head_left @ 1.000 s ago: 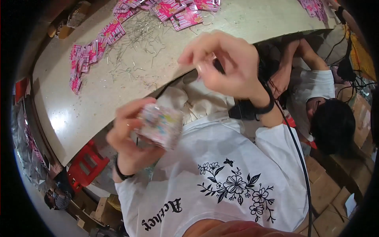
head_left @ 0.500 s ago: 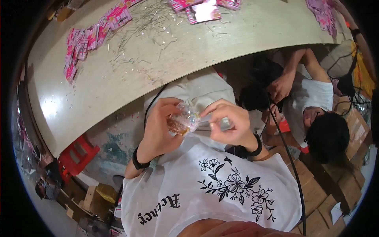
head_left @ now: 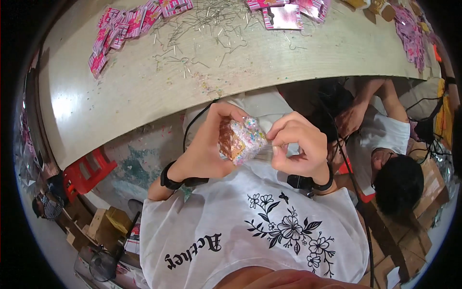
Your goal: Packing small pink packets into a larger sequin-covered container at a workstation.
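In front of my lap, my left hand (head_left: 211, 142) is wrapped around a small sparkly ornament (head_left: 244, 139). Its one end is brown and gold; the other is white with coloured sprinkles, rather like a cupcake. Thumb and forefinger of my right hand (head_left: 301, 144) are pinched together right beside the sprinkled end. Something thin and pale seems to be between those fingertips, too small to make out. Part of the ornament's brown end is hidden by my left palm.
Bent wire hooks (head_left: 211, 24) lie heaped on the table (head_left: 120, 106), with loose sprinkles near its edge. Pink striped cards (head_left: 127, 24) lie at the far left, others (head_left: 284, 17) at the top. A co-worker (head_left: 385, 130) sits close on the right; a red stool (head_left: 89, 173) stands left.
The ornament has turned in my left hand and now shows its brown end and sprinkles plainly. My right fingers have closed at its sprinkled end. The whole view has shifted somewhat.
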Tool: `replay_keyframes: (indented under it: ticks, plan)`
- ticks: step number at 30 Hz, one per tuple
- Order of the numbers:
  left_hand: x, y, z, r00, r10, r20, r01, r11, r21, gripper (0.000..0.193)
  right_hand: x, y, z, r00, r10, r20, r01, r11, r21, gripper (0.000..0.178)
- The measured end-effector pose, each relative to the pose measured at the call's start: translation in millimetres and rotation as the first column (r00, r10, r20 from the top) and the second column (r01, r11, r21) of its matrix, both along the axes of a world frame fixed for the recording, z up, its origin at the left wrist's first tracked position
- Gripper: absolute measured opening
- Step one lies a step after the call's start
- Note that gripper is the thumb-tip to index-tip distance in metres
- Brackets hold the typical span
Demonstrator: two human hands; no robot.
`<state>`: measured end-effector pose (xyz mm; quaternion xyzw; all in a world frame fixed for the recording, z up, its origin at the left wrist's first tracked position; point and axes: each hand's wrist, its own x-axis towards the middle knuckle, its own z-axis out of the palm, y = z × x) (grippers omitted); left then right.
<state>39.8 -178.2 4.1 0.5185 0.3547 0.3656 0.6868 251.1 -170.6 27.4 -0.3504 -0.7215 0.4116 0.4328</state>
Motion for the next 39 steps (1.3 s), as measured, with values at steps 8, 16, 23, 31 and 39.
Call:
replay_keyframes:
  ticks: [8,16,23,31,39]
  plan:
    - [-5.7,1.2,-2.2,0.998,-0.045,0.033,0.045,0.999,0.022,0.063,-5.1,0.8,1.6,1.0,0.018,0.022,-0.018,1.0,-0.011,0.026]
    - [-10.8,0.8,0.4,0.998,-0.05,0.049,0.053,0.996,-0.069,0.062,-3.2,2.6,2.6,0.997,0.068,0.031,-0.069,0.998,0.011,0.028]
    - [-8.1,0.2,-3.8,0.999,-0.032,0.007,0.032,0.998,0.06,0.063,-3.8,2.8,3.0,0.997,0.051,0.055,-0.051,0.999,-0.006,0.028]
    - [-3.5,-0.7,-9.0,0.991,0.088,-0.101,-0.062,0.97,0.237,0.057,-5.9,4.7,5.2,0.993,0.006,0.122,-0.015,0.997,0.071,0.026]
    - [-5.7,-3.4,-16.3,0.867,0.392,-0.307,-0.084,0.724,0.685,0.058,-4.0,-6.3,9.2,0.998,-0.059,0.011,0.054,0.8,-0.598,0.008]
